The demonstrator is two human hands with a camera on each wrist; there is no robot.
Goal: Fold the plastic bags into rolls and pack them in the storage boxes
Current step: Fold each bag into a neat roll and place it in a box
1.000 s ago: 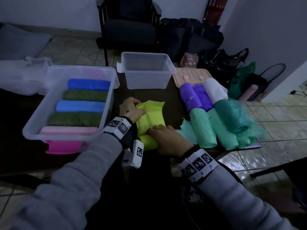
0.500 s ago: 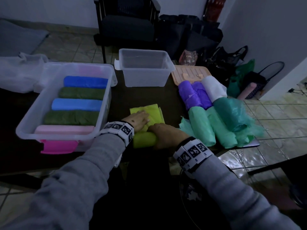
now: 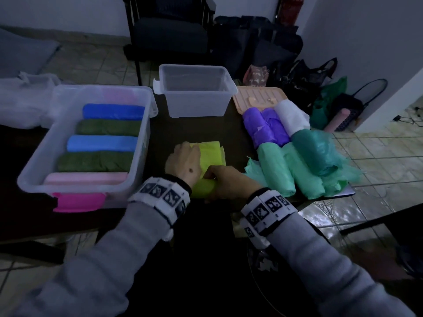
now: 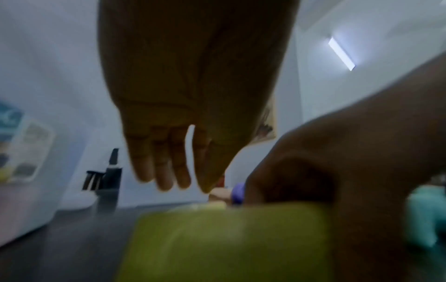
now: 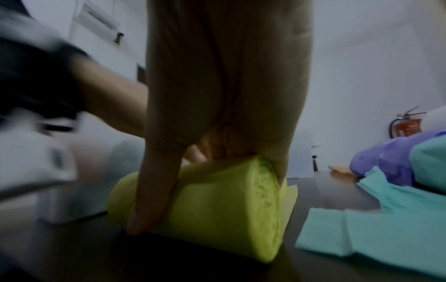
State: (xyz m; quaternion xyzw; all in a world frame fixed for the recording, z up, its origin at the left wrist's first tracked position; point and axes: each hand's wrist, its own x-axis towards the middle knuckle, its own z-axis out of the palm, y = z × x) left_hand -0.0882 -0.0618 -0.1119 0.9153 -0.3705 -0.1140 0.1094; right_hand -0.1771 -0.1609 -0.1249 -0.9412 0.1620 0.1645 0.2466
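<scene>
A yellow-green plastic bag (image 3: 211, 154) lies on the dark table (image 3: 196, 131), its near end wound into a thick roll (image 5: 217, 206). My right hand (image 3: 225, 183) grips that roll, thumb on the near side and fingers over the top. My left hand (image 3: 183, 161) rests with straight fingers (image 4: 164, 171) on the left of the flat part. To the left stands a clear storage box (image 3: 147, 124) holding blue, green and pink rolls. A smaller clear box (image 3: 194, 104) stands behind the bag with nothing in it.
Right of the bag lie purple rolls (image 3: 265, 128), a white roll (image 3: 291, 116) and teal rolls (image 3: 277, 172) with loose teal plastic near the table's right edge. A peach lid (image 3: 258, 97) lies behind them. A chair and dark bags stand on the floor beyond.
The yellow-green roll has grown thicker and moved away from me over the flat part. My left hand came back from the bag's far left edge toward the roll.
</scene>
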